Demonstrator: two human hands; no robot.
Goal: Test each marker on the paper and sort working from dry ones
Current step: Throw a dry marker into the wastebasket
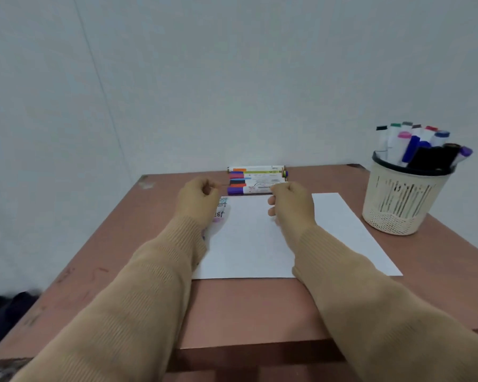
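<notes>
Both hands hover over the white paper (249, 244) on the reddish worktop (246, 307). The left hand (199, 199) is curled into a loose fist with nothing visible in it. The right hand (291, 204) is also curled, its knuckles at the end of the purple marker (242, 190); whether it grips that marker cannot be told. This marker is the nearest in a row of markers (255, 177) lying side by side just beyond the paper's far edge. Scribbled test words (222, 208) show beside the left wrist. A cream basket (398, 208) at the right holds more upright markers (417, 142).
</notes>
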